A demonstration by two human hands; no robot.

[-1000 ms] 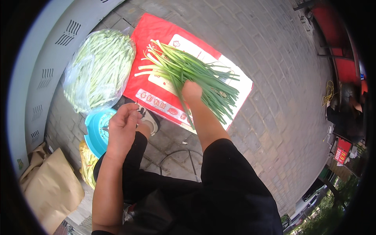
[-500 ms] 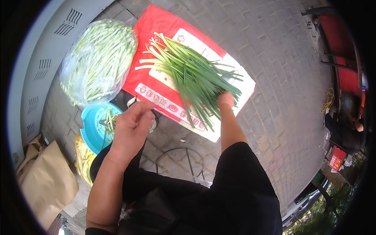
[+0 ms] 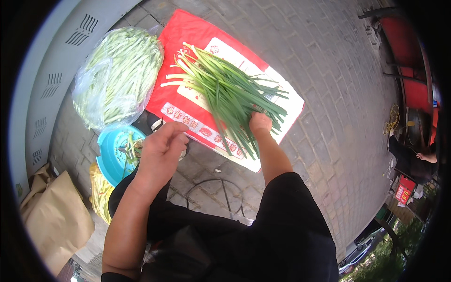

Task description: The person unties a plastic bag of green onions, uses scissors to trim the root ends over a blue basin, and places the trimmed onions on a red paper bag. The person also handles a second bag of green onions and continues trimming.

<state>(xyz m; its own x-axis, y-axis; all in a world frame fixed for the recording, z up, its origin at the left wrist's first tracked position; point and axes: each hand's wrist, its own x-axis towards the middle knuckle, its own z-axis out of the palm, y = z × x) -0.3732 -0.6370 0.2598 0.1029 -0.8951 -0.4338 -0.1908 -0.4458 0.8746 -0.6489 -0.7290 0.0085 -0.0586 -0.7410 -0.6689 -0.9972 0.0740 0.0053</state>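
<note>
A loose bunch of green onions (image 3: 230, 89) lies on a red and white printed sack (image 3: 176, 35), pale root ends to the left and leaf tips to the right. My right hand (image 3: 260, 123) is at the leaf tips, its fingers curled in among the leaves and partly hidden by them. My left hand (image 3: 164, 148) is raised nearer to me, left of the sack's near edge. Its thumb and forefinger are pinched together; a thin, small bit shows at the fingertips, too small to name.
A clear bag of green beans (image 3: 120, 77) stands left of the sack. Below it are a blue basin (image 3: 105, 157) with vegetable scraps, a yellow bag (image 3: 100, 192) and brown paper (image 3: 61, 221). A grey vented cabinet (image 3: 44, 89) borders the left. Another person's hand (image 3: 428, 157) shows far right.
My right hand has shifted left and slightly nearer along the leaves, and some leaves have moved with it. The left hand has hardly moved.
</note>
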